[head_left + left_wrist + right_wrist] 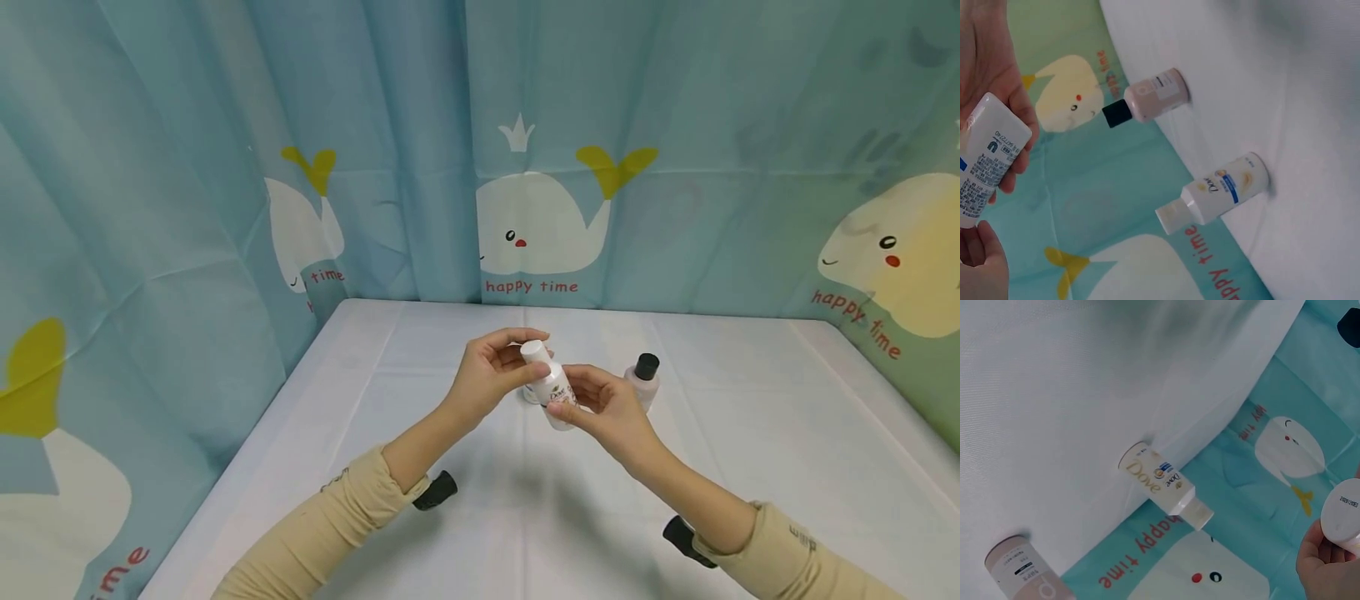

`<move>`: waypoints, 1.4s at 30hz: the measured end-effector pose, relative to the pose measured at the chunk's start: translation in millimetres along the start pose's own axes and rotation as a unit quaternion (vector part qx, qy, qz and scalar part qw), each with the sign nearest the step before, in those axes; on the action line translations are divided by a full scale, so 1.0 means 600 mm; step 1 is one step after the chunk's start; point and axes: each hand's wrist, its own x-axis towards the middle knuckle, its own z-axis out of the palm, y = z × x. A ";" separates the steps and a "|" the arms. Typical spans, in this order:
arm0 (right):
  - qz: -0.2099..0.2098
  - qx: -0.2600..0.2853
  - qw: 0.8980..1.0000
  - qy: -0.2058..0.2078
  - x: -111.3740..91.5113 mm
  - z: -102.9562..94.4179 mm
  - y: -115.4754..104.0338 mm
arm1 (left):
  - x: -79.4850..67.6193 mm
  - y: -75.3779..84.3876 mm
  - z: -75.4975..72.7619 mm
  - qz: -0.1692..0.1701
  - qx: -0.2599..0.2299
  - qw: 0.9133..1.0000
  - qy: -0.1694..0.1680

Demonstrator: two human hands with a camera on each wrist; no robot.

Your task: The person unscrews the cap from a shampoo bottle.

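Both hands hold one white Dove bottle [553, 392] above the table, tilted with its white cap up and to the left. My left hand [491, 371] pinches it near the cap, thumb across the front. Lower down, my right hand [609, 407] grips the body between thumb and fingers. The back label of this held bottle [991, 159] faces the left wrist view, and its round base [1342, 512] shows in the right wrist view. Behind it a second white Dove bottle [1219, 190] stands upright, mostly hidden in the head view.
A pale pink bottle [642, 383] with a black cap stands upright on the white-covered table [420, 350], right of the hands. A blue curtain [420, 125] printed with whales hangs behind and along the sides. Black devices [437, 492] sit at both wrists.
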 end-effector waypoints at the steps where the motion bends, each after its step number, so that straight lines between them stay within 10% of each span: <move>1: 0.002 0.000 1.000 0.000 -0.001 -0.001 0.000 | 0.000 0.000 0.001 -0.003 -0.003 1.000 0.000; 17: 0.007 -0.005 1.000 -0.002 0.002 -0.004 0.002 | 0.008 -0.004 0.008 -0.017 -0.002 1.000 0.007; 32: 0.025 -0.009 1.000 -0.003 0.003 -0.006 -0.001 | -0.001 -0.006 -0.021 0.028 0.040 0.992 -0.116; 42: 0.034 -0.011 0.999 -0.002 0.003 -0.007 0.000 | 0.000 -0.003 -0.018 0.049 0.062 0.989 -0.123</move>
